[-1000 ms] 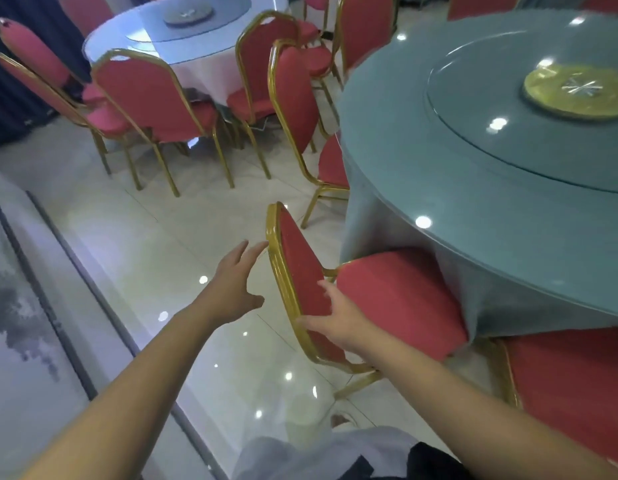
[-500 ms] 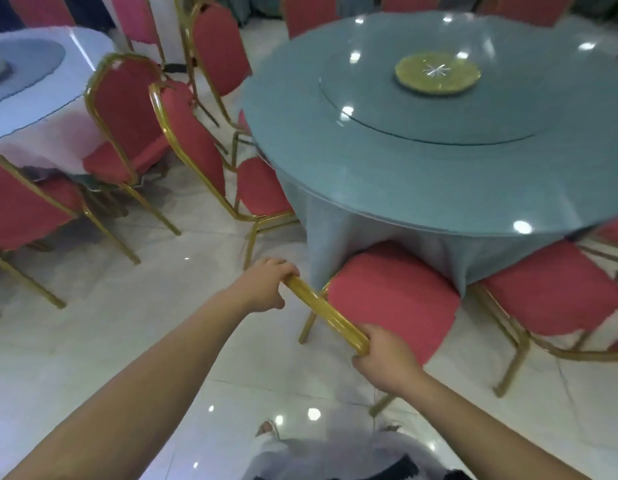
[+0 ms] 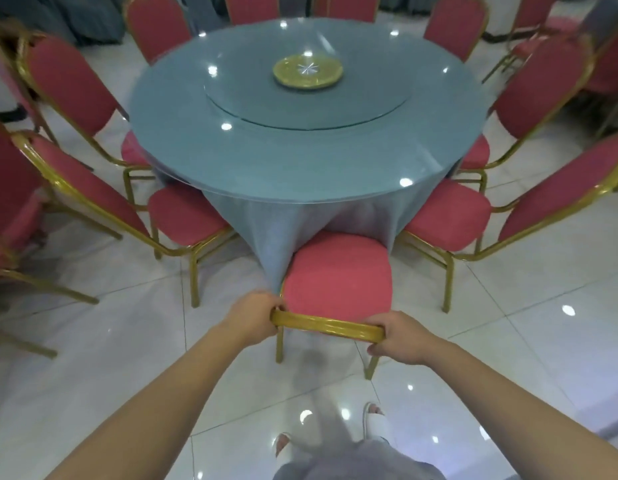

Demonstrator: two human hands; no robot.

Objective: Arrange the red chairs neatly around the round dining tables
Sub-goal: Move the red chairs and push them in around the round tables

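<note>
A red chair [image 3: 337,275] with a gold frame stands directly in front of me, its seat tucked partly under the blue cloth of the round dining table [image 3: 300,143]. My left hand [image 3: 254,318] grips the left end of its gold backrest top. My right hand [image 3: 399,337] grips the right end of the same rail. Other red chairs flank it: one to the left [image 3: 183,216] and one to the right [image 3: 449,216], both facing the table.
More red chairs ring the table at the back and sides [image 3: 75,88] [image 3: 539,88]. A glass turntable with a gold centre disc [image 3: 307,71] sits on the tabletop. My feet [image 3: 373,419] stand on the glossy white tile floor behind the chair.
I have turned to face the table squarely. Both hands, reaching a second ago, now grip the backrest top, and the chair now sits straight toward the table with its seat under the cloth.
</note>
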